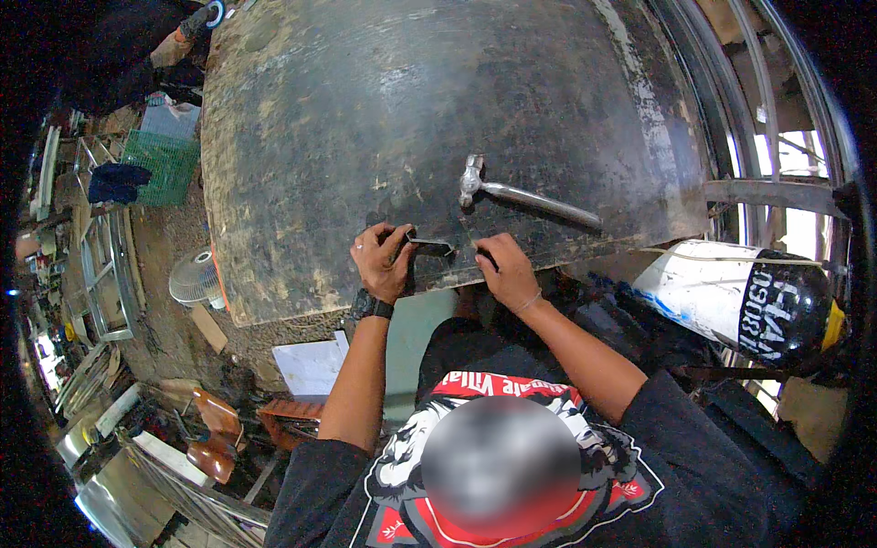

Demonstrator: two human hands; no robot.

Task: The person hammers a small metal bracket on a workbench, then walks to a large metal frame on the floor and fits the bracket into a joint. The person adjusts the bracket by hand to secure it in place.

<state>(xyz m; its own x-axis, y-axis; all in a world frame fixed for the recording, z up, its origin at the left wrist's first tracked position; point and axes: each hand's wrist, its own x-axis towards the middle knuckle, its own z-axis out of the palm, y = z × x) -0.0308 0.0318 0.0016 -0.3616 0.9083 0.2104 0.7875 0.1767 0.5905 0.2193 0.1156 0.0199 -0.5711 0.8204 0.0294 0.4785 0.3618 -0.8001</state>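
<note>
My left hand (378, 262) rests at the near edge of the dark worktable (365, 119). Its thumb and fingers pinch one end of a short dark metal strip (431, 244), whose other end points right. Just right of the strip's free end, my right hand (508, 271) is closed, with fingers curled round something small and dark that they mostly hide. A ball-peen hammer (541, 205) with a bare metal handle lies on the tabletop beyond my right hand, its head toward the left.
A black and white gas cylinder (722, 292) lies right of the table, beside metal frames. On the left are a fan (195, 278), a green crate (161, 166) and an aluminium frame (110, 274). Another person's arm (174, 47) shows at the far left corner.
</note>
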